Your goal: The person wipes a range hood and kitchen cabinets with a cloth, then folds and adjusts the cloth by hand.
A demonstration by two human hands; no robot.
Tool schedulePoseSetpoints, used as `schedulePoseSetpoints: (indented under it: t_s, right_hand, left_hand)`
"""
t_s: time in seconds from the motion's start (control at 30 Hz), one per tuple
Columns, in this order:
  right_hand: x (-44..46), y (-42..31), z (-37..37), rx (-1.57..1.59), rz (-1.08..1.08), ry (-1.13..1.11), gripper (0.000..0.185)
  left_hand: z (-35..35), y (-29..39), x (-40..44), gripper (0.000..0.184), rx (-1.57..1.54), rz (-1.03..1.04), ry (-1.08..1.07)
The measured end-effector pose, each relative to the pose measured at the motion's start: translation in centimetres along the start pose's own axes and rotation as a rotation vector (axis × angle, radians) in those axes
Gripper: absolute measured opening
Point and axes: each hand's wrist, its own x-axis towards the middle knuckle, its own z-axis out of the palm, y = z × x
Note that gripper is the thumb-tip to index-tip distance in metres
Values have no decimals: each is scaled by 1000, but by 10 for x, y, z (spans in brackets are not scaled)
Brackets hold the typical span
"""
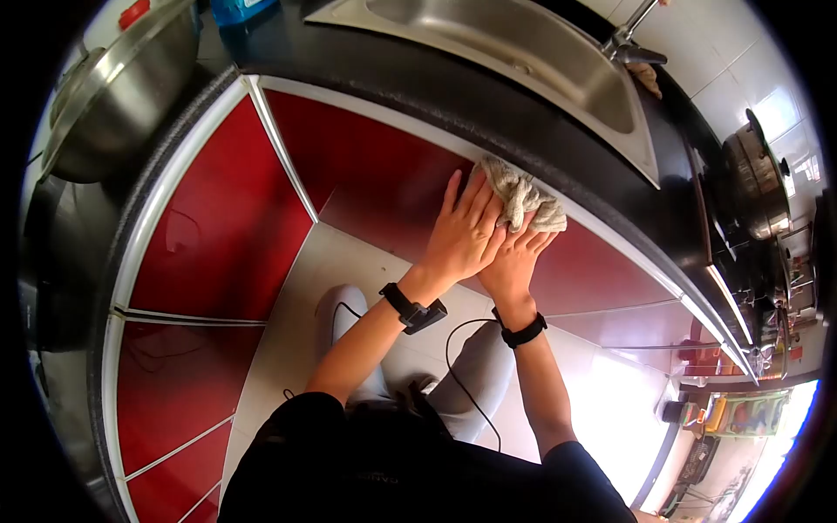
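Observation:
A crumpled, greyish-beige cleaning cloth is pressed against the top of the red cabinet front, just under the white trim of the counter edge. My left hand lies over the cloth's left part, its little finger held apart on the red panel. Beside it, partly overlapped by the left thumb, my right hand presses the cloth's lower edge with bent fingers. Both palms are hidden. Each wrist wears a black band, and a small dark box sits on the left one.
Above the cloth runs the black countertop with a steel sink and a faucet. Large steel bowls and a blue bottle stand at upper left. A steel pot is at right. A thin cable hangs near my knees.

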Motion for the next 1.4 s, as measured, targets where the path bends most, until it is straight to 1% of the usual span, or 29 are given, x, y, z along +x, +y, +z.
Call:
schedulePoseSetpoints:
  t_s: [0.17,0.23,0.27,0.37,0.4,0.5,0.53,0.67,0.7,0.73,0.77,0.8,0.83,0.9,0.93,0.97,1.03,1.07,1.1,1.17,1.2,1.27,1.3,1.33,1.4]
  right_hand:
    - [-17,-10,26,63,31,27,86]
    - [-29,-16,47,90,49,62,86]
    - [-31,-22,54,85,41,101,82]
    - [-44,-33,77,71,90,45,77]
    - [-46,-40,82,140,136,58,73]
    - [-59,-66,105,191,216,26,72]
    - [-61,-73,108,170,199,-3,71]
    - [-75,-109,111,479,298,-132,72]
    - [-77,-115,100,570,326,-178,73]
    - [-76,-121,91,445,250,-328,72]
    - [-73,-127,84,516,274,-255,75]
    - [-68,-132,74,696,355,-193,77]
    - [-61,-132,66,881,424,-136,80]
    - [-50,-129,39,1042,511,-111,83]
    - [-47,-126,32,1123,556,-105,85]
    - [-46,-124,30,1140,560,-52,86]
    - [-48,-121,30,1129,591,-67,85]
    - [-49,-120,27,1172,617,24,85]
    - [-48,-113,20,1206,678,-15,85]
    - [-45,-101,16,1415,776,12,86]
    - [-47,-96,19,1427,763,102,85]
    - [-53,-85,33,1451,718,287,82]
    - [-53,-78,39,1507,745,322,75]
    - [-56,-68,39,1544,770,308,74]
    - [-58,-53,35,1569,806,315,73]
  left_hand:
    - [20,-11,-23,52,-9,-40,26]
    - [25,-21,-36,50,9,-46,-14]
    - [29,-23,-43,49,20,-51,-35]
    - [37,-32,-62,45,58,-60,-53]
    - [38,-33,-69,44,62,-63,-55]
    - [36,-39,-83,42,53,-83,-77]
    - [35,-42,-90,43,28,-104,-99]
    - [22,-56,-118,51,-75,-213,-231]
    - [13,-52,-127,53,-166,-321,-225]
    - [5,-47,-129,56,-253,-430,-214]
    - [1,-46,-127,58,-333,-529,-177]
    - [6,-50,-140,61,-381,-567,-76]
    - [5,-44,-128,59,-612,-677,-2]
    - [0,-42,-121,55,-963,-953,86]
    - [-8,-37,-108,50,-982,-1069,82]
    - [-4,-44,-108,47,-1056,-1116,126]
    - [3,-45,-110,46,-1230,-1125,189]
    - [3,-37,-112,44,-1230,-1127,223]
    - [8,-31,-110,43,-1163,-1158,302]
    - [-2,1,-81,43,-949,-1189,234]
    - [-4,4,-74,43,-923,-1187,205]
    - [4,7,-71,43,-1005,-1103,278]
    - [8,5,-71,43,-1041,-1062,325]
    - [9,8,-71,44,-1035,-1007,311]
    - [10,18,-73,45,-1002,-1009,294]
